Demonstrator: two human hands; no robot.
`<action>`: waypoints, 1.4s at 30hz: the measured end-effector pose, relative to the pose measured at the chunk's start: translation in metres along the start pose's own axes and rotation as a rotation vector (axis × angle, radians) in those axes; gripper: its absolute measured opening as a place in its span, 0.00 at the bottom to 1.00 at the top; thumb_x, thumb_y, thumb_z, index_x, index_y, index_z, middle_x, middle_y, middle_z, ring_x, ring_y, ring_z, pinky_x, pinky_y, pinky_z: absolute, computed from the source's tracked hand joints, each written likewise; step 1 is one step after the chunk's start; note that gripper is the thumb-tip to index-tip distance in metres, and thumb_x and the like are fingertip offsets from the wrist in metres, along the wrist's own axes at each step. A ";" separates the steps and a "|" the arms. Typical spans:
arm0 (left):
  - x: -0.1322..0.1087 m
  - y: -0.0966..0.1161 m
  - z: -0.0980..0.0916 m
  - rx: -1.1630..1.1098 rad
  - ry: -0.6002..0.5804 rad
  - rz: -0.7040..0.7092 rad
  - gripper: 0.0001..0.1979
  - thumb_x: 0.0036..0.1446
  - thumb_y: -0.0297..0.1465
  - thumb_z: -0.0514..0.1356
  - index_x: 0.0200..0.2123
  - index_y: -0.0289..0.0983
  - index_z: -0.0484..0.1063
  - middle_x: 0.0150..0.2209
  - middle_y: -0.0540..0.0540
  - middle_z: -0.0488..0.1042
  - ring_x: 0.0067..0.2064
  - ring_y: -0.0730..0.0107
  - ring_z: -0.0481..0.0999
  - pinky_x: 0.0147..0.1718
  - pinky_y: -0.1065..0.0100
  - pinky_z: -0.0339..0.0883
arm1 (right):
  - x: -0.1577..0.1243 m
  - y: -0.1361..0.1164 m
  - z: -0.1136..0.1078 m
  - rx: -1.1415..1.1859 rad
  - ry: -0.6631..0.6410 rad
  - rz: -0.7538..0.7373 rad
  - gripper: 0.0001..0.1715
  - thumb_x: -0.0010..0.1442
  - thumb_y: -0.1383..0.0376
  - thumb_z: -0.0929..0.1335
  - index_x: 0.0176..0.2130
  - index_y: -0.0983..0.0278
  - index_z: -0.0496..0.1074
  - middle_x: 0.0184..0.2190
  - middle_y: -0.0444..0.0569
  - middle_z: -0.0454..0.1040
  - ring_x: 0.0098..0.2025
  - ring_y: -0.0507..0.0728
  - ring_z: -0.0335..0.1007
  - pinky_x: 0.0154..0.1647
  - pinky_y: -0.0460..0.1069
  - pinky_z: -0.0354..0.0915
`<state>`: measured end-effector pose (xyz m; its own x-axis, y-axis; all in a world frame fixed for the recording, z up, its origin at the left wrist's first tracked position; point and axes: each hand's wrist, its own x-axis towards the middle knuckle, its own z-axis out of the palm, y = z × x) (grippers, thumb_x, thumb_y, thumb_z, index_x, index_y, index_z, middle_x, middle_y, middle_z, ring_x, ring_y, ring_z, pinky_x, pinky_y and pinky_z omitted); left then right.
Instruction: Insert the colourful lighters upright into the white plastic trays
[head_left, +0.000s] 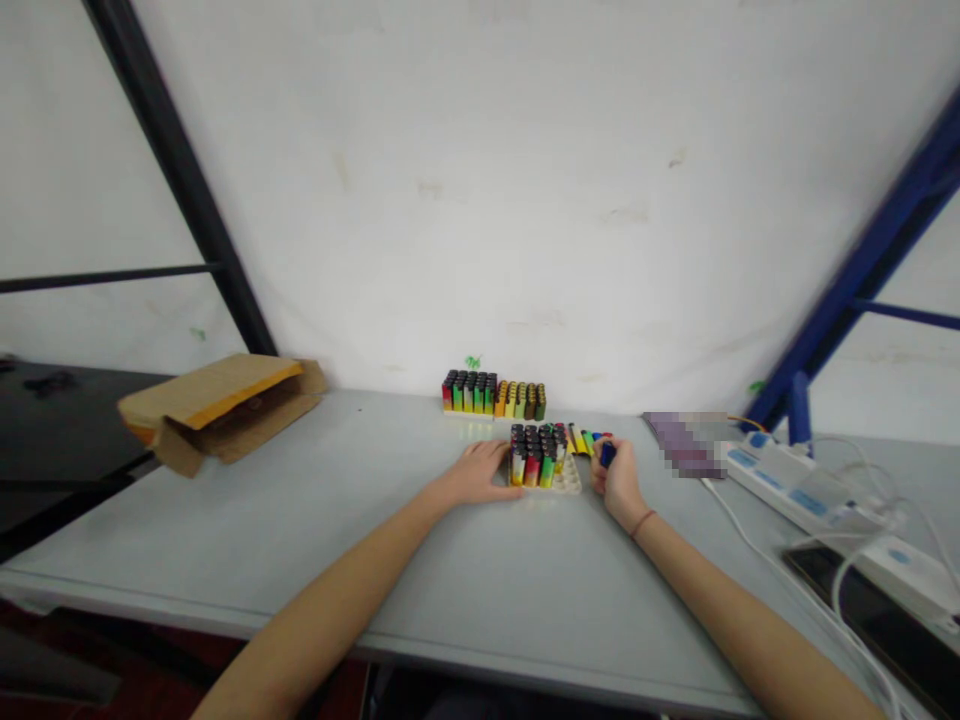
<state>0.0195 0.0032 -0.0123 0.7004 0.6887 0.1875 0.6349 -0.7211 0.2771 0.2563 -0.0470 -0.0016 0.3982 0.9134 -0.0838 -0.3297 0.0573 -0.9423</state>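
Upright lighters [532, 470] with dark tops and red, green and yellow bodies fill most of a white tray [568, 485] in front of me. Bare round slots show along its right side. My left hand [480, 474] grips the tray's left end, thumb along the front and fingers round the side. Just right of the tray, my right hand [619, 482] is closed around a dark blue lighter [608, 454]. Behind the tray and partly covered by my right hand, several loose colourful lighters [581, 440] lie on the table.
Near the wall stand two more filled lighter blocks, one black-topped [469, 393] and one yellow to brown [520, 400]. An opened cardboard box [217, 405] lies at left. A power strip [780, 490] with white cables and a dark phone-like slab [862, 600] occupy the right side.
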 end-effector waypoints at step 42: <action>-0.001 0.004 -0.003 -0.014 0.002 -0.003 0.42 0.52 0.53 0.62 0.62 0.33 0.57 0.60 0.33 0.63 0.61 0.46 0.62 0.60 0.51 0.53 | -0.005 -0.028 -0.016 -0.675 -0.539 -0.569 0.18 0.59 0.53 0.67 0.42 0.63 0.73 0.38 0.51 0.77 0.36 0.57 0.73 0.39 0.52 0.69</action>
<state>0.0205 -0.0008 -0.0087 0.6974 0.6914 0.1888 0.6328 -0.7177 0.2906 0.2776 -0.0596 0.0196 -0.1462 0.8906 0.4306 0.4026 0.4512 -0.7965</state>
